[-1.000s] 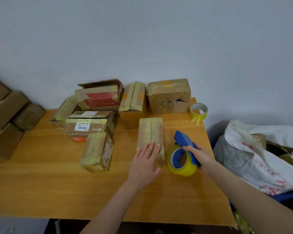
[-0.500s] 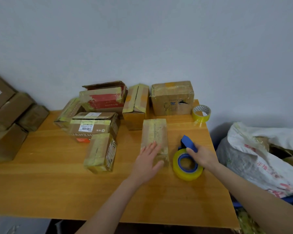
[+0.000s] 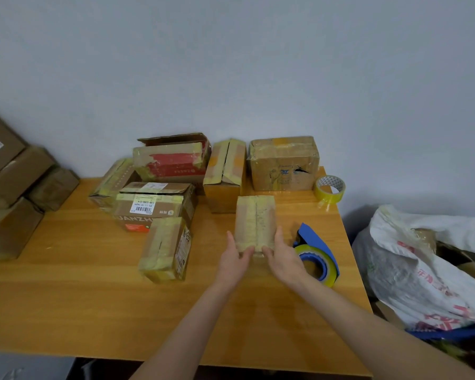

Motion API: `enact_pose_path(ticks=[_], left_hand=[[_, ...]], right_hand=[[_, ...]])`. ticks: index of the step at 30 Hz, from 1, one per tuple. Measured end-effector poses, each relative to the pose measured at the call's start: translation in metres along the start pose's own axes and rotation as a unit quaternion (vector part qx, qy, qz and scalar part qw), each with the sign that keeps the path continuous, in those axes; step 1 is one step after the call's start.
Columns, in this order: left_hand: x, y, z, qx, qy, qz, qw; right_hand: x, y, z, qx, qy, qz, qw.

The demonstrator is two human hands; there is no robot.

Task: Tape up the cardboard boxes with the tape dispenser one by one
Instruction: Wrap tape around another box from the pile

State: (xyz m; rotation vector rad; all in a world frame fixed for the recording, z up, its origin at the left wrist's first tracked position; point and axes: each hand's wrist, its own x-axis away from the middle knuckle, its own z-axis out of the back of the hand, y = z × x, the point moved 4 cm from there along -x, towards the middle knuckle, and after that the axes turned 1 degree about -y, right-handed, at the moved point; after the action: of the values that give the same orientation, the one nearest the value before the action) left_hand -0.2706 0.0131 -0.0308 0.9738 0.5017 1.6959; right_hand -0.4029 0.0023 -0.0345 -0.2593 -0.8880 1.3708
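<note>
Where the small box (image 3: 255,223) lies, head view: flat on the table (image 3: 93,297), in the middle and in front of the row of taped boxes by the wall.
Long axis: runs straight away from the person toward the wall. The top seam, already under yellowish tape, runs the same way.
Left hand (image 3: 232,263): holds the near left corner, with the fingers along the left side and the thumb over the near top edge.
Right hand (image 3: 284,259): mirrors it on the near right corner, so the near end is held between the two hands with the thumbs almost meeting at the seam.
Tape dispenser (image 3: 317,253): lies free on the table just right of the small box, partly behind the right hand. Its roll is toward the person and its blue body points away.
Nearer hand: the right hand is nearer the dispenser, and the left would have to cross the box.
Change from earlier: half a second ago the right hand held the dispenser and the left lay flat on the box top. Now the dispenser has been let go and both hands have moved to the box's near end, while the box itself looks unmoved.
Likely next move: turn or lift the box by its near end, probably to check it or set it aside.
</note>
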Motion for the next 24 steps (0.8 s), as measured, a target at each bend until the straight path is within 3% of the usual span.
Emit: enact_pose_path(ticks=[2, 5, 7, 11, 16, 20, 24], left_hand=[[0.001, -0.007, 0.009, 0.047, 0.004, -0.01, 0.999], [0.007, -0.02, 0.034, 0.011, 0.125, -0.052, 0.991], [0.012, -0.025, 0.041, 0.012, 0.156, -0.061, 0.986], [0.013, -0.026, 0.031, 0.029, 0.114, -0.044, 0.992], [0.005, -0.029, 0.025, 0.056, 0.121, -0.049, 0.99], [0.002, -0.026, 0.026, 0.045, 0.134, -0.067, 0.988], [0.001, -0.017, 0.023, -0.048, 0.123, -0.094, 0.987]], right_hand=[[0.0, 0.001, 0.011, -0.035, -0.004, 0.013, 0.999], [0.01, 0.012, 0.033, -0.021, 0.063, 0.05, 0.997], [0.017, 0.018, 0.038, -0.017, 0.067, 0.067, 0.995], [0.016, 0.015, 0.03, -0.035, 0.04, 0.09, 0.995], [0.009, 0.014, 0.026, -0.017, 0.053, 0.115, 0.992], [0.007, 0.011, 0.026, 0.06, 0.068, 0.133, 0.987], [0.01, 0.003, 0.03, 0.158, 0.074, 0.153, 0.973]])
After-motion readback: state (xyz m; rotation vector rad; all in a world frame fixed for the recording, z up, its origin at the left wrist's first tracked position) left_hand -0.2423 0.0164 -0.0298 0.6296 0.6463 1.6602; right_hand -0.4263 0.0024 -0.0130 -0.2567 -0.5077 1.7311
